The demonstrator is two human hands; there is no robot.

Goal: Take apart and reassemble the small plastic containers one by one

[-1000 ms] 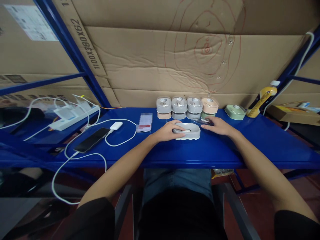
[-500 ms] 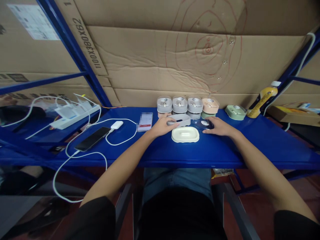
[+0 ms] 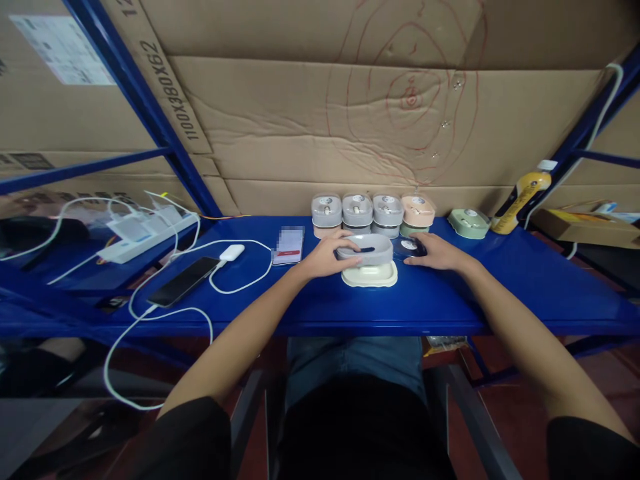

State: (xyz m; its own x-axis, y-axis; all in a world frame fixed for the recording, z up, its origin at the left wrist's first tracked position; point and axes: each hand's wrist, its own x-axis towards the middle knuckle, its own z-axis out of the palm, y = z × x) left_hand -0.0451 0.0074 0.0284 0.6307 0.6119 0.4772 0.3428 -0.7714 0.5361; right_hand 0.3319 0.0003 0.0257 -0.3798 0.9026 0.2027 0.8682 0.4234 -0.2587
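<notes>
Blue desk (image 3: 300, 307): grey oval tray (image 3: 376, 256) is held by left grip (image 3: 327, 255) over far edge of cream base (image 3: 373, 276), one-handed presumably because transparent lid (image 3: 410, 246), right of base, is held by right grip (image 3: 443, 253).

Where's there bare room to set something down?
The table is bare right of the right hand, before the green case and bottle, and in a band between the cream base and the front edge. Crowded: the middle, where the left hand grips the gray tray before the stacked cases, and the left, with phones and power strip.
</notes>
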